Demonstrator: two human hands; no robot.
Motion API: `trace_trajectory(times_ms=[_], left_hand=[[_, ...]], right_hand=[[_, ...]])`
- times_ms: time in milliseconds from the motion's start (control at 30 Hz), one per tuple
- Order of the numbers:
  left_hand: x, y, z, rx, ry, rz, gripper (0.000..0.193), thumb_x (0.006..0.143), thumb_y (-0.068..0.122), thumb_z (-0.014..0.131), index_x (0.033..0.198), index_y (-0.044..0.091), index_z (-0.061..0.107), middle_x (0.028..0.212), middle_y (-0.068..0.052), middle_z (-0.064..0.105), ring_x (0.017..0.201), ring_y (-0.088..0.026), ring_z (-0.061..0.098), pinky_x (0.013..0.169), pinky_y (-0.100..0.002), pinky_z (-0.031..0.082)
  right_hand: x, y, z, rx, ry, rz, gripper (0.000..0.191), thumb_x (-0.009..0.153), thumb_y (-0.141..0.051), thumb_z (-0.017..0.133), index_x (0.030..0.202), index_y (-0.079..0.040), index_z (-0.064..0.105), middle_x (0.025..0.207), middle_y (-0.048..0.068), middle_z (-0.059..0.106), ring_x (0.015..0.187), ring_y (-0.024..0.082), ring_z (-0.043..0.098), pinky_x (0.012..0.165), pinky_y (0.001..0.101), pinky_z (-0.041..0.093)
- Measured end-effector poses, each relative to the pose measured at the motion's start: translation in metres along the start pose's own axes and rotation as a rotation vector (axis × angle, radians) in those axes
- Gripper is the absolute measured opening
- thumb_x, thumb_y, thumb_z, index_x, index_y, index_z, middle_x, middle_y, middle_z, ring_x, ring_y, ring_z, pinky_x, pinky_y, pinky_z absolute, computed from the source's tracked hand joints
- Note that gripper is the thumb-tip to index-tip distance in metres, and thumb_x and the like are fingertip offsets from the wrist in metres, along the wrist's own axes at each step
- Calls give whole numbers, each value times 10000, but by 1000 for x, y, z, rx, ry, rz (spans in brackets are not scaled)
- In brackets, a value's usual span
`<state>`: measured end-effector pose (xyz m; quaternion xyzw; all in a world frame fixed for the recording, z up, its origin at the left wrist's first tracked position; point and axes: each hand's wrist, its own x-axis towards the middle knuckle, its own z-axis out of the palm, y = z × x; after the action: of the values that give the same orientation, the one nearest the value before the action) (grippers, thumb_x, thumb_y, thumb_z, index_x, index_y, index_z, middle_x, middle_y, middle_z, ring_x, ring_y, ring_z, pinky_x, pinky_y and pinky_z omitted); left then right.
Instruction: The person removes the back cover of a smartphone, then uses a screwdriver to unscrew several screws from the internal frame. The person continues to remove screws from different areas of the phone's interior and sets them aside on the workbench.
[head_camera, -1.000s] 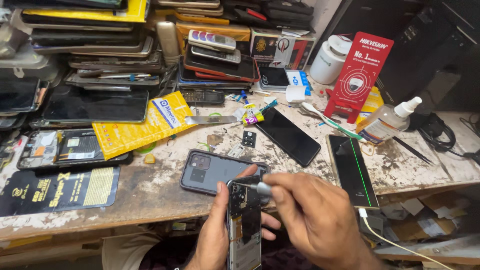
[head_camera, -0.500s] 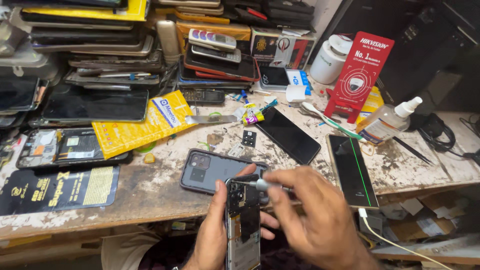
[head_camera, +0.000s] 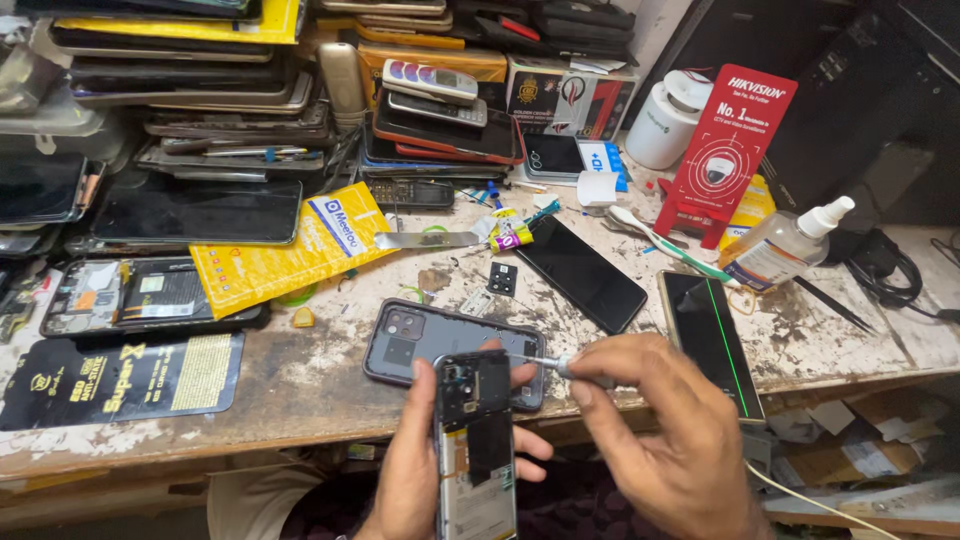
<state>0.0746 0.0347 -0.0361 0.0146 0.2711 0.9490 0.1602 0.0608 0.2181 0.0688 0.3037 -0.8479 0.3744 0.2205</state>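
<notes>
Over the bench edge, the opened phone stands lengthwise, camera end away.

two hands; one screwdriver; one spray bottle; one toothbrush

Spray bottle, toothbrush, black phone, yellow packet
</notes>
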Motion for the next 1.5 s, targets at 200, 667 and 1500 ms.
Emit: trace_trajectory(times_ms=[200, 667, 1500], left_hand=[[-1, -3, 1, -39, -24, -23, 819, 992, 638, 207, 1593, 90, 302, 1236, -193, 651, 857, -311, 729, 727, -435, 639], [0, -8, -2, -13, -54, -27, 808, 1008, 629, 212, 1597, 90, 338, 1164, -162, 679, 874, -264, 721, 752, -425, 633], [2, -19, -8, 35, -42, 1, 786, 1002, 612, 239, 1590, 99, 338, 1214, -190, 667, 852, -278, 729, 709, -401, 631]], right_hand=[[-4, 4, 11, 39, -48, -83, 223, 869, -6, 755, 1073, -37, 670, 992, 93, 724, 916, 206, 735, 792, 312, 583], [2, -3, 12, 58, -76, -91, 216, 869, 0, 756, 1060, -35, 662, 981, 97, 726, 883, 209, 742, 751, 310, 581], [2, -6, 9, -32, -102, -8, 285, 877, -41, 795, 1124, -46, 654, 970, 99, 726, 827, 222, 733, 712, 329, 565]])
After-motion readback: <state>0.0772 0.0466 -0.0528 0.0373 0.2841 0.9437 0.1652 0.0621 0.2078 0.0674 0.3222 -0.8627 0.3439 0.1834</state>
